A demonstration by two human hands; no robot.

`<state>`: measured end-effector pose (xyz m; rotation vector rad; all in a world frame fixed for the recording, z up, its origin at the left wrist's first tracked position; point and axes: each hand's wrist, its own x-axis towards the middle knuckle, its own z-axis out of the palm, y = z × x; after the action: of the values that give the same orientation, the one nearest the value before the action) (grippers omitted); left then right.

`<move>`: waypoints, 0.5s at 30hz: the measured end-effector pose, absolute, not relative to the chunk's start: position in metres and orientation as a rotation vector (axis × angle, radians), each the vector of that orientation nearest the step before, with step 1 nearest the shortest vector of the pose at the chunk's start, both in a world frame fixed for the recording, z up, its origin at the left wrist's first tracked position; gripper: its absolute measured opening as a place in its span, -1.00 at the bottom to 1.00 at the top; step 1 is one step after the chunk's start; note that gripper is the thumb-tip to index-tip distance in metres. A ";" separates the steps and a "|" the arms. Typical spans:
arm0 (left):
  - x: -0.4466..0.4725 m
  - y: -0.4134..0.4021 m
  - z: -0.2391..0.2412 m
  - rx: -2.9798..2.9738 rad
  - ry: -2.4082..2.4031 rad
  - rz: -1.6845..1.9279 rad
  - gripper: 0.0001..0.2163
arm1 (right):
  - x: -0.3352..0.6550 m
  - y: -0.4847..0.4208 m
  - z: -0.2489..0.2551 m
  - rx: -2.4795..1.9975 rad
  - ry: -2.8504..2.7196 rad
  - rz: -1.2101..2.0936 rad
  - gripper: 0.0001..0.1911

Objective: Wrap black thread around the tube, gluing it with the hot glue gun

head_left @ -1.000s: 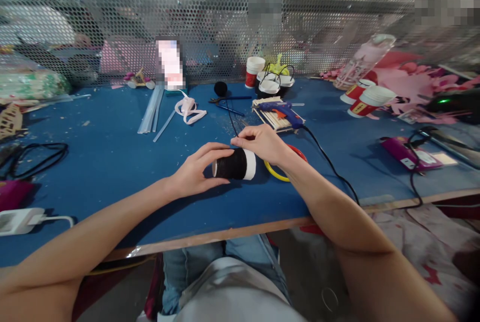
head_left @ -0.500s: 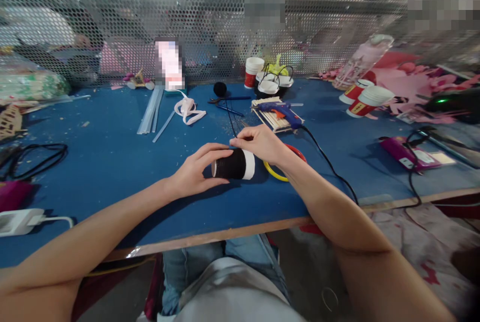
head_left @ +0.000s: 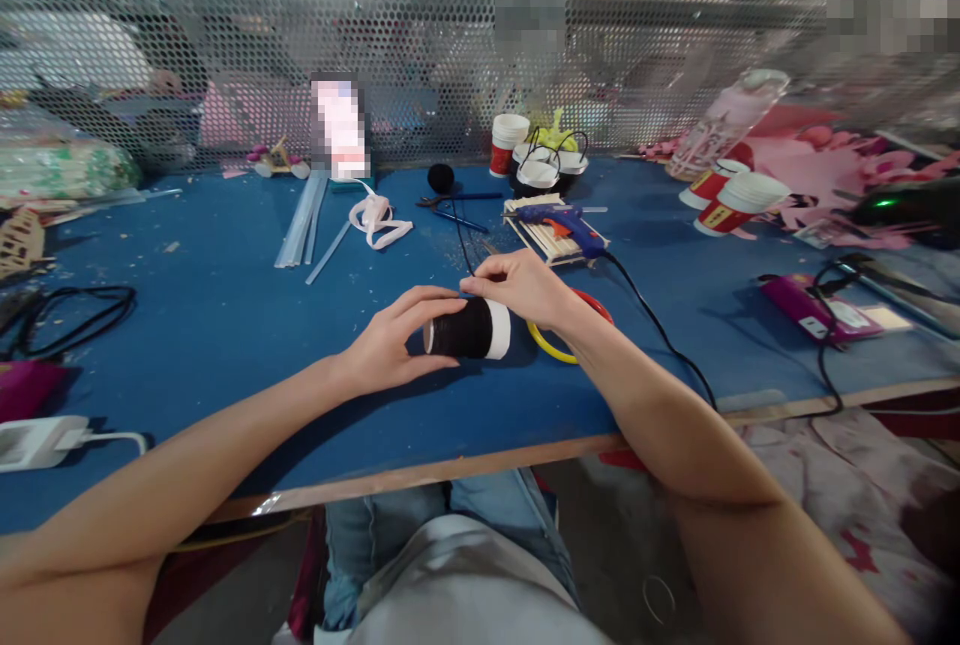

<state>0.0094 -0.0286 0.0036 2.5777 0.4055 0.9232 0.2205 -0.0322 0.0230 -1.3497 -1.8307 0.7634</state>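
Observation:
A paper cup (head_left: 463, 329) lies on its side over the blue table, most of it wrapped in black yarn, with a white band bare at its right end. My left hand (head_left: 397, 340) is closed around the cup's left part, thumb below and fingers above. Above the cup, my right hand (head_left: 521, 287) pinches the black yarn (head_left: 463, 247) between thumb and fingertips. That strand runs back to a black ball of yarn (head_left: 440, 178). Under my right wrist lies a red and yellow ring (head_left: 553, 345).
Pliers (head_left: 454, 213) lie beyond the cup. A blue glue gun (head_left: 562, 223) rests on a stick raft, its cord trailing right. White ribbon (head_left: 379, 222), clear glue sticks (head_left: 304, 225) and a phone stand behind left. Red-white cups (head_left: 739, 203) lie right; a metal mesh rises behind.
Almost nothing differs. Both hands keep their hold on the cup and the yarn, and the view has shifted very slightly.

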 end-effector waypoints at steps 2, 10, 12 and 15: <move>0.009 -0.028 0.004 2.577 0.403 0.927 -0.50 | 0.221 -0.032 0.023 -1.346 -1.828 0.774 -0.67; 0.010 -0.029 0.005 2.568 0.404 0.938 -0.51 | 0.219 -0.031 0.022 -1.370 -1.810 0.761 -0.66; 0.010 -0.030 0.006 2.561 0.399 0.959 -0.51 | 0.221 -0.030 0.025 -1.415 -1.783 0.722 -0.60; 0.010 -0.028 0.008 2.510 0.449 1.015 -0.51 | 0.226 -0.030 0.035 -1.474 -1.652 0.716 -0.48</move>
<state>0.0099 -0.0279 0.0077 2.5097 0.4486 1.0148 0.2260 -0.0304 0.0346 -1.4740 -1.6525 0.7157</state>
